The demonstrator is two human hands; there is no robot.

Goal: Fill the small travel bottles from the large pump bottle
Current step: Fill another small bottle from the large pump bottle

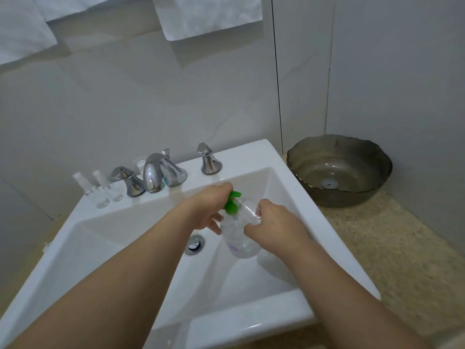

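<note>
A large clear pump bottle (239, 238) with a green pump head (232, 202) is held over the white sink (141, 212). My left hand (211, 207) grips its neck, with fingers over the green pump. My right hand (273, 222) holds a small clear travel bottle (250, 210), tilted with its mouth at the pump's nozzle. Two more small clear spray bottles (98, 190) stand on the sink's back ledge at the left.
A chrome faucet (157, 172) with two handles stands on the back ledge, and a small clear cup (139, 164) sits behind it. The drain (195, 244) lies under the bottles. A dark glass bowl (339, 170) rests on the speckled counter (377, 248) at the right. Towels hang above.
</note>
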